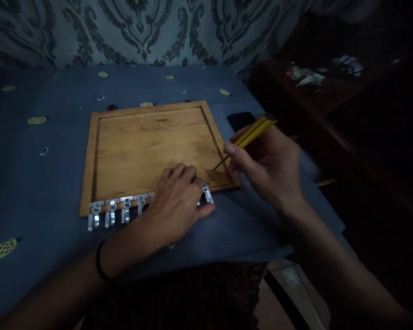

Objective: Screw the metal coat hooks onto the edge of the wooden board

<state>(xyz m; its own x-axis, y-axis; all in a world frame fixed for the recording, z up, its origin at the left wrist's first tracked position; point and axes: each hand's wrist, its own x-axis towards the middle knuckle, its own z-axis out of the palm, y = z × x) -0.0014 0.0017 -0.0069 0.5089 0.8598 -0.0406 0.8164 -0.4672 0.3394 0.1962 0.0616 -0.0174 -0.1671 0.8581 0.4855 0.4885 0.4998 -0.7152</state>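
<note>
A framed wooden board [151, 142] lies flat on the blue cloth. Along its near edge runs a silver metal hook rail [126, 204] with several hooks hanging past the edge. My left hand [177, 201] is closed over the right part of the rail, fingers bent on the board and thumb at the near side; it hides some hooks. In my right hand [268, 160] is a screwdriver [254, 133] with a yellow handle, held in a pinch. Its thin shaft slants down to the left, the tip above or at the board's right near corner; contact cannot be told.
A black phone-like object [241, 121] lies beyond my right hand. The blue tablecloth [30, 183] bears yellow printed patches. To the right stands dark furniture [316, 110] with crumpled plastic [309, 78] on it. A patterned curtain [141, 32] hangs behind the table.
</note>
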